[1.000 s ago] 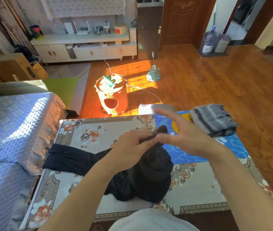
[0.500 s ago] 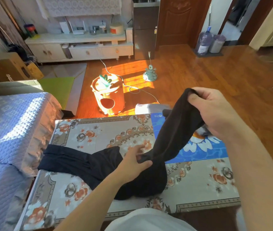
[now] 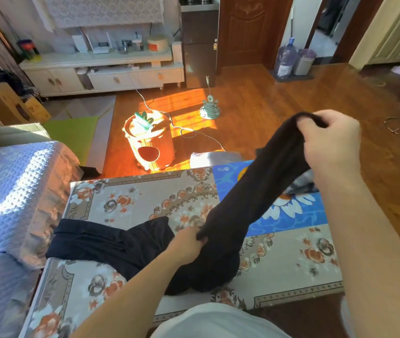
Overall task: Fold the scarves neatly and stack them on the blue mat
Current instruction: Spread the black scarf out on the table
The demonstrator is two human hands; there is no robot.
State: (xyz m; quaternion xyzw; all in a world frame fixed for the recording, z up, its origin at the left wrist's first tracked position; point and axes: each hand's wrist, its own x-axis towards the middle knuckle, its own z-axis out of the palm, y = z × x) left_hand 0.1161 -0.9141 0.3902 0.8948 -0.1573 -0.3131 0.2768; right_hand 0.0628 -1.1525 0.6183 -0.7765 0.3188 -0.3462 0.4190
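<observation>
Scarf (image 3: 247, 203) (dark, near-black) is stretched between both hands over the bench (image 3: 130, 198). Right hand (image 3: 333, 145) grips one end, fingers curled round the bunched fabric, raised high at far right above the blue mat (image 3: 289, 215). Left hand (image 3: 186, 242) pinches the cloth lower down, close to the bench surface at near centre. Likely reason for the split heights: tension between the two grips pulls the length straight so a fold line can be set; judgement only. Rest of the scarf trails left from the left hand, flat-ish across the floral bench cover, its far end reaching the bench's left edge by the bed (image 3: 11, 203). Slack bulges in a heap near the front edge. Grey striped scarf (image 3: 303, 184), apparently folded already, sits on the blue mat, mostly hidden behind the right forearm. So the stack has one item; the dark one is still at the straightening stage, not yet folded.
</observation>
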